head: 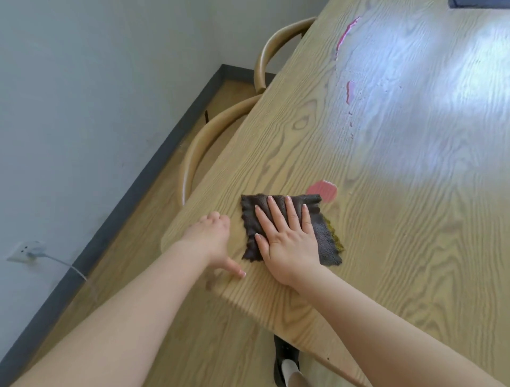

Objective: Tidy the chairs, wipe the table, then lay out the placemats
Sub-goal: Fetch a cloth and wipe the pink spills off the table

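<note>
A folded dark grey cloth with a yellow underside lies on the wooden table near its left corner. My right hand presses flat on the cloth, fingers spread. Just left of the cloth, my left hand rests on the table, its fingers loosely curled and its thumb out. A pink blot touches the cloth's far right corner. More pink streaks run farther up the table. Two curved wooden chair backs sit tucked against the table's left edge.
A grey wall with a dark baseboard runs along the left. A wall socket with a white cable sits low on it. A dark item lies at the table's far edge. My shoe shows below the table.
</note>
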